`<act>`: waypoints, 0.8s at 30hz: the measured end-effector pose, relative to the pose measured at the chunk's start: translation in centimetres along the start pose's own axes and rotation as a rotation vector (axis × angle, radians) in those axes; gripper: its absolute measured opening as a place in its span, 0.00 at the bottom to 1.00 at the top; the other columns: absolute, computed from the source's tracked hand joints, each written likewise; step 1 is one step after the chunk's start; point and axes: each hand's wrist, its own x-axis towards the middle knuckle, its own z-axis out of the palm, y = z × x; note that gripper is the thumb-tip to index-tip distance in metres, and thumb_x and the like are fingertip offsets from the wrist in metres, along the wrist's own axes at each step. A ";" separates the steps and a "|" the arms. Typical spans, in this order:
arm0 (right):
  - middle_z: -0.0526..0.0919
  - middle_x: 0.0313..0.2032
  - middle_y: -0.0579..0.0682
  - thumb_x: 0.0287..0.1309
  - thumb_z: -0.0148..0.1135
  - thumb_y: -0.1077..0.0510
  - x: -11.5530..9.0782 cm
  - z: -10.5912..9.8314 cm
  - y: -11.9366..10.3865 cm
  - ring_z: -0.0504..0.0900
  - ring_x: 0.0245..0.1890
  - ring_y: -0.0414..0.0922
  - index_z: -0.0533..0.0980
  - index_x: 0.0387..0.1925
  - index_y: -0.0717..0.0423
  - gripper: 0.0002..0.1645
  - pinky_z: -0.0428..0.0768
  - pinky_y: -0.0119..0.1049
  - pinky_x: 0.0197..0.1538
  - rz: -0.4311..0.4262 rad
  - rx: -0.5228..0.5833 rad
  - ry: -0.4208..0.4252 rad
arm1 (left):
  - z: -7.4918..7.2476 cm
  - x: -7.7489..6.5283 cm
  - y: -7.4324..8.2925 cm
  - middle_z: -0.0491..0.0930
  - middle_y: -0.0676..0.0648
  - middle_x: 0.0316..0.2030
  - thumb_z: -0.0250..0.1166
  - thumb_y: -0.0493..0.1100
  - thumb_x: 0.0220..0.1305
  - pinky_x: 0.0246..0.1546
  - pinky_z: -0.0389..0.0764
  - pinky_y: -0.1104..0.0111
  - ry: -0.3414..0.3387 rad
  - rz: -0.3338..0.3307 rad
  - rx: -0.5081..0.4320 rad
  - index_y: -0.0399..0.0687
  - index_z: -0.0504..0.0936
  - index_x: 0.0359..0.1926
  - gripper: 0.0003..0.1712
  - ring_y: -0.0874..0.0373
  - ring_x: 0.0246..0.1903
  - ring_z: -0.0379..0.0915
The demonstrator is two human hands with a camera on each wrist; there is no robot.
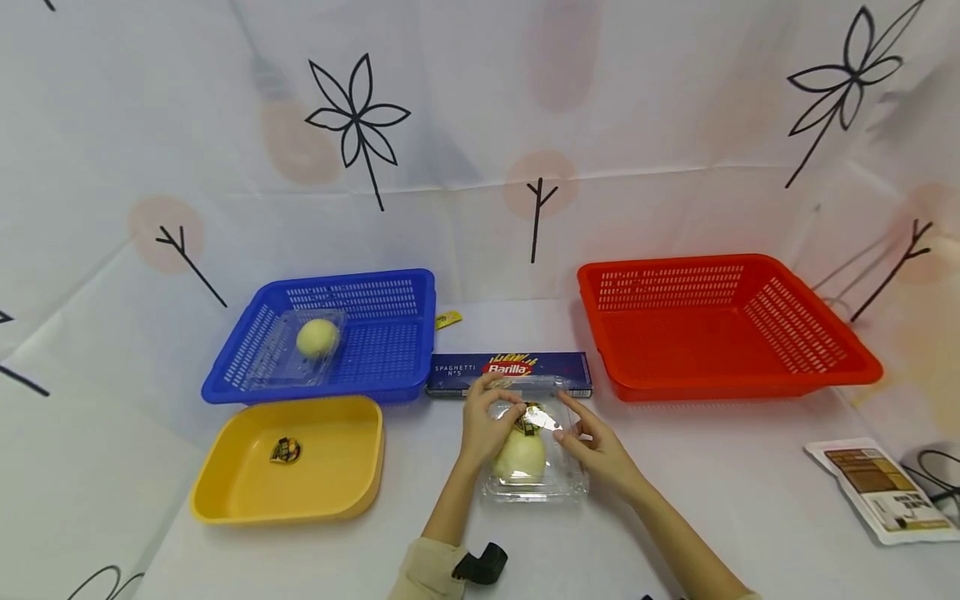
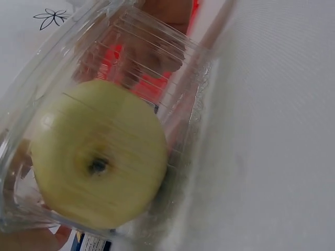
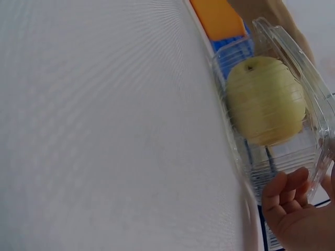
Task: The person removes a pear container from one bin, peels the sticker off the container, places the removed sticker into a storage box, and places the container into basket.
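A clear plastic clamshell box [image 1: 566,483] sits on the table with a pale green apple [image 1: 520,458] inside, also seen through the plastic in both wrist views. A dark sticker [image 1: 530,418] with yellow marks lies on its lid. My left hand [image 1: 486,425] holds the box's left side, its fingers and thumb bent over the lid beside the sticker. At the opposite side, my right hand [image 1: 603,450] grips the box, thumb on the lid and fingers along the edge. In the right wrist view, curled fingers [image 3: 285,191] show against the clear wall. Lid glare blurs the exact contact.
A spaghetti box [image 1: 461,375] lies behind the clamshell. To the left stand a blue basket [image 1: 386,367] with another boxed apple [image 1: 317,338], and a yellow tub [image 1: 330,492] holding a sticker [image 1: 286,451]. A red basket [image 1: 712,354] and a pouch [image 1: 885,492] are at right.
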 end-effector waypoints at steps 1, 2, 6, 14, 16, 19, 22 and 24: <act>0.70 0.26 0.52 0.60 0.57 0.65 0.0 0.0 0.0 0.68 0.21 0.37 0.57 0.69 0.61 0.37 0.68 0.28 0.19 -0.009 0.000 0.000 | 0.0 0.0 -0.1 0.75 0.34 0.50 0.69 0.33 0.46 0.59 0.60 0.47 0.002 0.009 0.000 0.36 0.83 0.24 0.04 0.40 0.54 0.68; 0.70 0.26 0.52 0.60 0.58 0.66 0.0 0.0 0.0 0.68 0.22 0.36 0.57 0.69 0.61 0.37 0.68 0.28 0.19 -0.015 0.001 0.001 | 0.0 0.0 -0.2 0.76 0.35 0.49 0.69 0.33 0.46 0.59 0.60 0.48 0.001 0.013 -0.007 0.36 0.83 0.24 0.04 0.40 0.53 0.68; 0.70 0.25 0.50 0.60 0.57 0.66 0.0 0.1 -0.1 0.68 0.22 0.36 0.57 0.69 0.62 0.36 0.68 0.27 0.20 -0.015 -0.011 0.008 | -0.2 0.2 -0.4 0.77 0.36 0.48 0.70 0.33 0.47 0.61 0.57 0.49 -0.025 -0.033 -0.043 0.35 0.84 0.25 0.04 0.42 0.54 0.68; 0.70 0.24 0.51 0.60 0.56 0.69 0.2 0.2 0.2 0.67 0.21 0.36 0.56 0.68 0.67 0.36 0.68 0.27 0.20 0.002 -0.063 0.013 | -0.5 0.4 -0.1 0.75 0.36 0.52 0.69 0.31 0.48 0.64 0.50 0.46 -0.064 -0.185 -0.130 0.31 0.83 0.26 0.05 0.41 0.60 0.62; 0.70 0.25 0.51 0.60 0.56 0.68 0.2 0.2 0.1 0.67 0.21 0.36 0.56 0.68 0.65 0.36 0.68 0.27 0.21 0.018 -0.065 0.014 | -0.7 0.4 0.1 0.74 0.34 0.53 0.68 0.29 0.48 0.64 0.48 0.44 -0.079 -0.193 -0.146 0.29 0.82 0.26 0.05 0.39 0.60 0.61; 0.70 0.26 0.51 0.60 0.57 0.67 0.2 0.2 0.0 0.67 0.22 0.36 0.57 0.69 0.62 0.36 0.69 0.27 0.21 0.042 -0.064 0.017 | -1.2 0.5 1.5 0.72 0.31 0.54 0.67 0.28 0.49 0.64 0.47 0.43 -0.113 -0.200 -0.175 0.26 0.80 0.27 0.05 0.36 0.61 0.59; 0.70 0.27 0.52 0.60 0.57 0.67 0.1 0.3 -0.6 0.68 0.23 0.36 0.57 0.69 0.63 0.36 0.69 0.26 0.21 0.037 -0.052 0.021 | -1.8 0.5 2.7 0.71 0.29 0.54 0.65 0.27 0.49 0.65 0.46 0.44 -0.143 -0.213 -0.197 0.23 0.79 0.28 0.06 0.35 0.61 0.58; 0.70 0.27 0.55 0.60 0.57 0.68 0.0 0.4 -1.5 0.68 0.23 0.36 0.56 0.68 0.66 0.36 0.69 0.26 0.21 0.027 -0.049 0.020 | -2.0 0.4 3.0 0.70 0.28 0.54 0.65 0.27 0.50 0.65 0.45 0.44 -0.150 -0.221 -0.219 0.23 0.78 0.28 0.06 0.35 0.62 0.57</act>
